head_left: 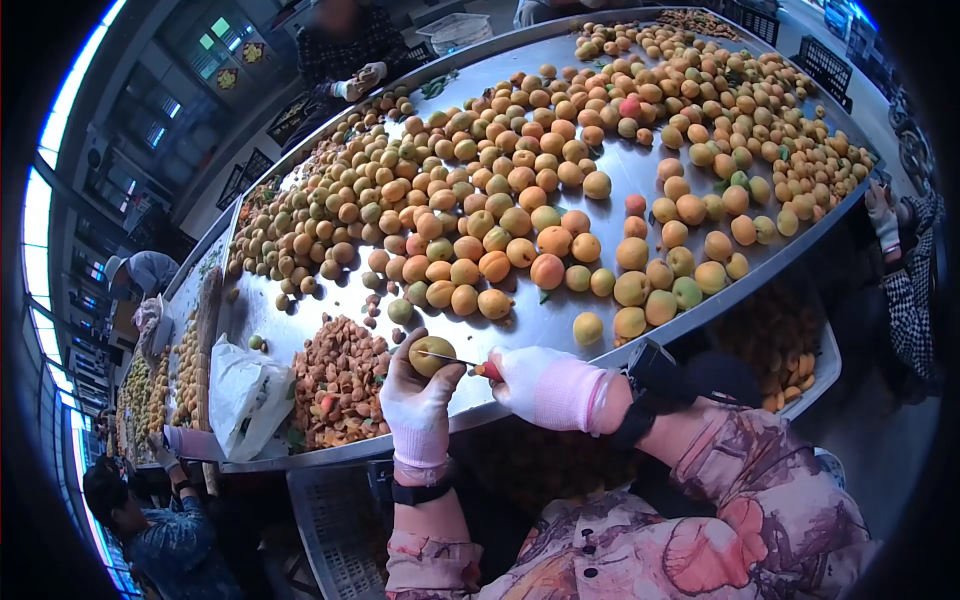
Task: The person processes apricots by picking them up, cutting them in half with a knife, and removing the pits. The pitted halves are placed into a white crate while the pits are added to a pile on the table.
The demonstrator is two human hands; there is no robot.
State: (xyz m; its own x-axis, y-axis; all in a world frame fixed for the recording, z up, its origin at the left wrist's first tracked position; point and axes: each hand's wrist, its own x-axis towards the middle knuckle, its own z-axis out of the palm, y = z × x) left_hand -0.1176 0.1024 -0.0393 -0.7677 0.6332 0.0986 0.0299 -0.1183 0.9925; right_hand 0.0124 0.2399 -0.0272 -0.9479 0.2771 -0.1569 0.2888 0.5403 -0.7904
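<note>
My left hand, in a white glove, holds a greenish-yellow apricot up over the front edge of the metal table. The fingers and thumb wrap around its sides. In my right hand, also gloved, is a small knife with a red handle. Its thin blade points left and lies against the apricot's face. Just left of my left hand is a heap of brown apricot pits. Loose whole apricots lie on the metal beyond both hands.
A broad metal table carries a large spread of apricots. A white plastic bag sits left of the pits. Below the table's right edge is a crate with apricot halves. Other people work around the table; one gloved hand shows at right.
</note>
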